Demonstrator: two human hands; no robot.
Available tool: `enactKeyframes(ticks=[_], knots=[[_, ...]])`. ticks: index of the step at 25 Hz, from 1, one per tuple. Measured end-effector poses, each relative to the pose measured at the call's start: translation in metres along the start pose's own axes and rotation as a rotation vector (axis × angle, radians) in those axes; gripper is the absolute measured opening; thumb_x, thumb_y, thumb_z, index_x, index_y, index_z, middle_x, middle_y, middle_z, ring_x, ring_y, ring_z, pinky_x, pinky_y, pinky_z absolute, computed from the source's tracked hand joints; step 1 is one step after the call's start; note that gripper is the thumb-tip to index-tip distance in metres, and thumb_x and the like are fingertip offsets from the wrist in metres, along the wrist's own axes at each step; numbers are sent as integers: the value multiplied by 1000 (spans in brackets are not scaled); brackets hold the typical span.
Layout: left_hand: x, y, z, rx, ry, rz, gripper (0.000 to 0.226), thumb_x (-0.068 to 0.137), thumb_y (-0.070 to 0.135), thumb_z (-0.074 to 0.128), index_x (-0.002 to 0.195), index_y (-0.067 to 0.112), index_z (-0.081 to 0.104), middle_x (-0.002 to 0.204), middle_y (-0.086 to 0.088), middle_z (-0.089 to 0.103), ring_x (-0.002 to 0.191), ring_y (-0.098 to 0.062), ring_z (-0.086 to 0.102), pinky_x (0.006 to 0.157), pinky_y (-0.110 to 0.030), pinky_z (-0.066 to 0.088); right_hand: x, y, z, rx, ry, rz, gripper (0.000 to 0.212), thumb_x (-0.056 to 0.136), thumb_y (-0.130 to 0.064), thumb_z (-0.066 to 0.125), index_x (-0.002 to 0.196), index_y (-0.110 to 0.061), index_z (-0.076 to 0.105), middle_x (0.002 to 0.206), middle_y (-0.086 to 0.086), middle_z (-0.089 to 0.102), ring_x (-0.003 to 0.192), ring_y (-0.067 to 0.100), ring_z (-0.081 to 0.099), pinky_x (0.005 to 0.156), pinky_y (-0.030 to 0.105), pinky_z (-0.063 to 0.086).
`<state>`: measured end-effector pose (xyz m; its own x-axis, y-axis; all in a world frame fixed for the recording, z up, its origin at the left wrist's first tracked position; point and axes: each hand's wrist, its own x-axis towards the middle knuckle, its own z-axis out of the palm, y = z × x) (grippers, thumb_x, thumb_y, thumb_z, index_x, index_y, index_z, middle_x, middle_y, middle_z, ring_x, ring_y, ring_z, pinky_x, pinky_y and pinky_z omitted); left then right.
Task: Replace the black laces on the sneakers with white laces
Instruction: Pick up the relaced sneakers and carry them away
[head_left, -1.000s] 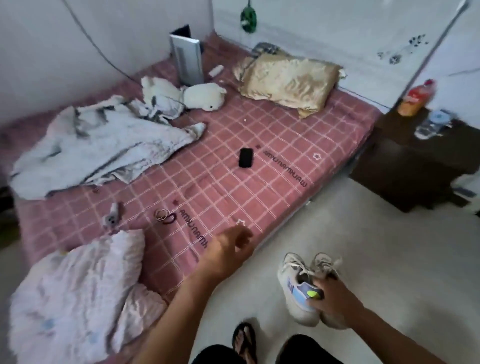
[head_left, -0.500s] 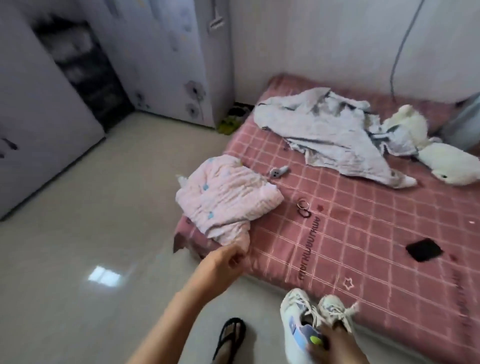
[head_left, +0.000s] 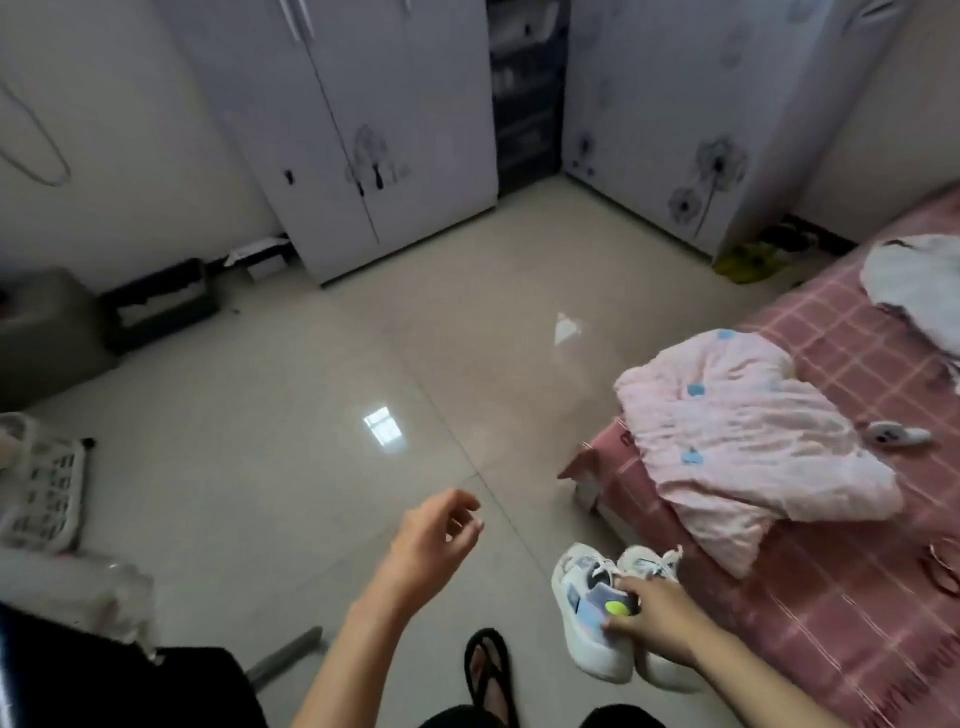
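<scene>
Two white sneakers (head_left: 618, 618) are gripped together by the right hand (head_left: 655, 621) near the bed (head_left: 831, 597); the left hand (head_left: 434, 535) is held loosely curled, empty.

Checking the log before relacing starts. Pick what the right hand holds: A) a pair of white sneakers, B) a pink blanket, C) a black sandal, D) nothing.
A: the right hand grips the two white sneakers together at their heels, beside the bed; the left hand holds nothing.
</scene>
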<state>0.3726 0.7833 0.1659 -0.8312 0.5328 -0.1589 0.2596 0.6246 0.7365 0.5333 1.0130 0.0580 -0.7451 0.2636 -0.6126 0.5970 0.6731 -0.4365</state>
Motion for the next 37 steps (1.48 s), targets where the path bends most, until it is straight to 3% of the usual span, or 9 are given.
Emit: enactKeyframes(ticks=[2, 5, 11, 14, 17, 20, 23, 28, 37], knots=[[29, -27, -35, 14, 33, -45, 12, 87, 20, 65, 98, 17, 64, 79, 14, 60, 73, -4, 59, 72, -20, 47, 43, -41, -14, -23, 28, -54, 41, 73, -56, 66, 106, -33, 62, 105, 4, 60, 100, 19, 54, 77, 26, 40], [80, -58, -71, -5, 42, -109, 11, 87, 24, 65, 97, 20, 64, 82, 11, 62, 76, -7, 60, 74, -24, 49, 101, -94, -43, -91, 72, -89, 50, 74, -60, 65, 118, -35, 58, 112, 8, 56, 109, 24, 51, 86, 28, 42], [198, -78, -101, 26, -90, -164, 7, 89, 29, 61, 93, 24, 62, 78, 13, 61, 70, 4, 55, 61, -6, 38, 205, -142, -105, -15, 98, -3, 55, 76, -55, 67, 125, -31, 55, 118, 11, 54, 116, 28, 46, 94, 32, 40], [280, -75, -118, 81, -193, -153, 9, 91, 29, 59, 93, 21, 63, 77, 14, 60, 68, 9, 53, 59, -5, 38, 274, -157, -147, 19, 109, 36, 48, 76, -54, 67, 116, -29, 60, 113, 8, 58, 113, 27, 49, 87, 30, 40], [374, -62, -138, 153, -230, -129, 12, 92, 30, 56, 97, 21, 63, 83, 14, 59, 72, 4, 53, 62, -7, 38, 350, -177, -207, 24, 87, 33, 41, 74, -56, 65, 106, -29, 61, 106, 3, 61, 107, 24, 52, 78, 28, 38], [478, -36, -160, 169, -225, -91, 11, 93, 30, 56, 97, 22, 62, 88, 11, 61, 82, -6, 57, 74, -22, 44, 420, -204, -273, 12, 94, 12, 42, 73, -55, 65, 107, -30, 61, 109, 6, 56, 110, 26, 48, 87, 30, 41], [580, -13, -178, 124, -179, -61, 6, 93, 28, 55, 92, 24, 60, 86, 11, 62, 82, -7, 57, 75, -25, 44, 485, -232, -338, -22, 120, 1, 50, 75, -55, 65, 118, -31, 57, 119, 7, 49, 117, 27, 43, 95, 31, 38], [714, -9, -176, 92, -274, -74, 16, 92, 27, 58, 78, 34, 55, 77, 11, 62, 71, 5, 55, 65, -10, 41, 575, -221, -412, -12, 107, 58, 46, 72, -61, 61, 111, -37, 57, 108, 1, 50, 112, 22, 47, 85, 28, 40], [1027, 45, -176, 108, -379, 54, 8, 92, 24, 57, 85, 25, 61, 76, 15, 59, 71, 2, 54, 62, -6, 37, 754, -206, -580, -7, 176, 339, 48, 78, -61, 56, 119, -38, 52, 128, 8, 48, 124, 26, 41, 93, 29, 36]])
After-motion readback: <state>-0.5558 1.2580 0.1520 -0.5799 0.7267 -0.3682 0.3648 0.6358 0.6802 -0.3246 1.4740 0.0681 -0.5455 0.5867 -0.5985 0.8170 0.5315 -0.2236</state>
